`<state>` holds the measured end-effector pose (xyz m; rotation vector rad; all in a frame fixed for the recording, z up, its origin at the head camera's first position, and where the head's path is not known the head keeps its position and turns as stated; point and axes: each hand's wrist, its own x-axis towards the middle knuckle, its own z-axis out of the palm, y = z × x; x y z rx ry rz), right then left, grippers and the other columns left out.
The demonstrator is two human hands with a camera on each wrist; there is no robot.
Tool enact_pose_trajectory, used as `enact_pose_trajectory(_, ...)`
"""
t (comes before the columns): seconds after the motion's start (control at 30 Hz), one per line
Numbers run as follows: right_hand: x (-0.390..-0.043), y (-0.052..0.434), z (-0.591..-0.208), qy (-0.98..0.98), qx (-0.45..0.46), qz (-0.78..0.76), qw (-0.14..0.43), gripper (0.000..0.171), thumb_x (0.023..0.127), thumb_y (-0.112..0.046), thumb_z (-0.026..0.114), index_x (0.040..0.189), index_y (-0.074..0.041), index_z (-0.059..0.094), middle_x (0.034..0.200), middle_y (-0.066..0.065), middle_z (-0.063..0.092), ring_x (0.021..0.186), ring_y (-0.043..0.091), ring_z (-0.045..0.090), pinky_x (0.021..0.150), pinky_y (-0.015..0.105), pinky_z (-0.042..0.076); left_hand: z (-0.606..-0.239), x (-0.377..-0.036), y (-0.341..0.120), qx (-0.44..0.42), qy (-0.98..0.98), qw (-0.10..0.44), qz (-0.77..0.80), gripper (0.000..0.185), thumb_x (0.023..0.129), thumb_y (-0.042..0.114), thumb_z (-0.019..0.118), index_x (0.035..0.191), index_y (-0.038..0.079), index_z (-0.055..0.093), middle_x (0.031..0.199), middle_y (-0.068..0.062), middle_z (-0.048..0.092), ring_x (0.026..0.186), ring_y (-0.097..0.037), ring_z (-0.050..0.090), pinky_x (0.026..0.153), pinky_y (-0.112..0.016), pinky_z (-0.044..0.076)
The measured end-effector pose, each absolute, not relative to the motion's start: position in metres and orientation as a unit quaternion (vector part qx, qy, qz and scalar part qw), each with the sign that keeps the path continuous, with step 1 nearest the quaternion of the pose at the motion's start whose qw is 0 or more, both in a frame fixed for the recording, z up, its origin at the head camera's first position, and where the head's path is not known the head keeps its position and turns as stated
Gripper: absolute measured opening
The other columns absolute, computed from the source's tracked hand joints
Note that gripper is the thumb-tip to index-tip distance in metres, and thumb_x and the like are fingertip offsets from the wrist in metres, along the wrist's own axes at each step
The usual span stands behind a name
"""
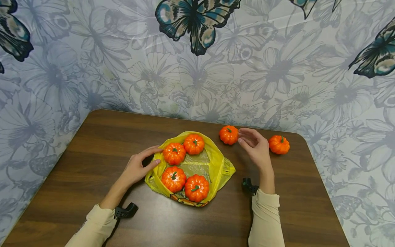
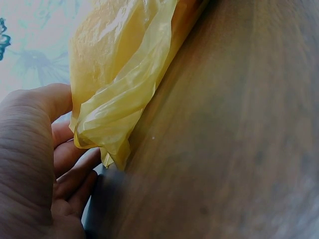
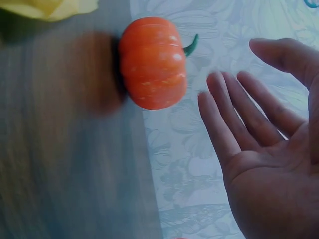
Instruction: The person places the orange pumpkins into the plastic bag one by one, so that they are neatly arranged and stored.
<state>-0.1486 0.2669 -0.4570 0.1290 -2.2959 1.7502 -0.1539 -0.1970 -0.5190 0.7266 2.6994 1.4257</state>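
Note:
A yellow plastic bag (image 1: 222, 164) lies spread on the table with its mouth upward. Several small orange pumpkins with green stems sit inside it, among them one at the front right (image 1: 196, 188). My left hand (image 1: 137, 168) holds the bag's left rim between thumb and fingers; in the left wrist view the bag (image 2: 119, 84) hides the fingertips. Beyond the bag, to its right, my right hand (image 1: 255, 147) is beside a loose pumpkin (image 1: 228, 134). In the right wrist view the fingers are extended, apart from that pumpkin (image 3: 153, 63).
Another pumpkin (image 1: 279, 144) stands right of my right hand, close to the table's back right corner. The brown wooden table (image 1: 92, 154) meets a wall covering (image 1: 148, 75) with flowers and butterflies. Black straps with cameras (image 1: 126, 210) are on both wrists.

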Motion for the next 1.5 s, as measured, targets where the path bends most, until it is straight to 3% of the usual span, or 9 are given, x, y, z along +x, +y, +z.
enact_pose_trajectory(0.17, -0.15, 0.266, -0.464, -0.806, 0.025, 0.575, 0.138, 0.053, 0.093, 0.0, 0.078, 0.144, -0.001, 0.061, 0.145, 0.026, 0.061, 0.137, 0.039, 0.059, 0.116, 0.047, 0.047, -0.519, -0.155, -0.196, 0.234, 0.861, 0.0, 0.451, 0.043, 0.098, 0.026, 0.078, 0.14, 0.025, 0.069, 0.153, -0.006, 0.06, 0.141, -0.032, 0.057, 0.116, -0.059, 0.042)
enact_pose_trajectory(0.33, -0.154, 0.265, -0.471, -0.848, 0.017, 0.513, 0.13, 0.061, 0.092, -0.009, 0.082, 0.148, -0.006, 0.058, 0.151, 0.018, 0.059, 0.141, 0.042, 0.054, 0.118, 0.061, 0.041, -0.519, -0.156, -0.196, 0.237, 0.859, 0.004, 0.453, 0.043, 0.098, 0.027, 0.077, 0.14, 0.024, 0.069, 0.153, -0.007, 0.06, 0.142, -0.034, 0.056, 0.116, -0.061, 0.042)
enact_pose_trajectory(0.63, -0.166, 0.257, -0.48, -0.886, 0.019, 0.456, 0.078, 0.071, 0.093, -0.026, 0.084, 0.155, -0.013, 0.052, 0.158, 0.01, 0.054, 0.148, 0.036, 0.049, 0.122, 0.056, 0.039, -0.521, -0.156, -0.197, 0.235, 0.86, 0.0, 0.454, 0.043, 0.098, 0.026, 0.078, 0.139, 0.023, 0.069, 0.153, -0.009, 0.06, 0.141, -0.036, 0.057, 0.115, -0.063, 0.041)
enact_pose_trajectory(0.87, -0.169, 0.256, -0.487, -0.88, 0.022, 0.469, 0.069, 0.074, 0.089, -0.021, 0.087, 0.153, -0.015, 0.052, 0.158, 0.011, 0.052, 0.149, 0.035, 0.048, 0.122, 0.055, 0.039, -0.521, -0.156, -0.198, 0.234, 0.857, 0.005, 0.459, 0.043, 0.097, 0.026, 0.078, 0.14, 0.024, 0.069, 0.153, -0.007, 0.06, 0.141, -0.034, 0.057, 0.116, -0.062, 0.042)
enact_pose_trajectory(1.1, -0.168, 0.253, -0.486, -0.867, 0.019, 0.49, 0.086, 0.067, 0.088, -0.007, 0.086, 0.147, -0.005, 0.055, 0.15, 0.019, 0.056, 0.147, 0.04, 0.049, 0.121, 0.061, 0.038, -0.522, -0.156, -0.198, 0.234, 0.853, 0.006, 0.465, 0.043, 0.098, 0.025, 0.078, 0.14, 0.025, 0.069, 0.153, -0.007, 0.06, 0.142, -0.033, 0.056, 0.117, -0.061, 0.042)
enact_pose_trajectory(1.3, -0.167, 0.256, -0.489, -0.875, 0.01, 0.475, 0.09, 0.064, 0.086, -0.012, 0.088, 0.143, -0.013, 0.058, 0.147, 0.011, 0.06, 0.144, 0.032, 0.054, 0.118, 0.055, 0.044, -0.521, -0.154, -0.197, 0.237, 0.852, 0.003, 0.468, 0.044, 0.098, 0.024, 0.077, 0.14, 0.024, 0.069, 0.153, -0.009, 0.06, 0.142, -0.036, 0.056, 0.117, -0.063, 0.041)
enact_pose_trajectory(1.5, -0.167, 0.255, -0.49, -0.877, 0.006, 0.471, 0.093, 0.071, 0.085, -0.01, 0.089, 0.148, -0.009, 0.055, 0.152, 0.014, 0.058, 0.144, 0.033, 0.053, 0.116, 0.053, 0.046, -0.521, -0.153, -0.197, 0.235, 0.853, 0.001, 0.466, 0.043, 0.097, 0.024, 0.078, 0.14, 0.024, 0.069, 0.153, -0.009, 0.06, 0.142, -0.036, 0.056, 0.117, -0.062, 0.042)
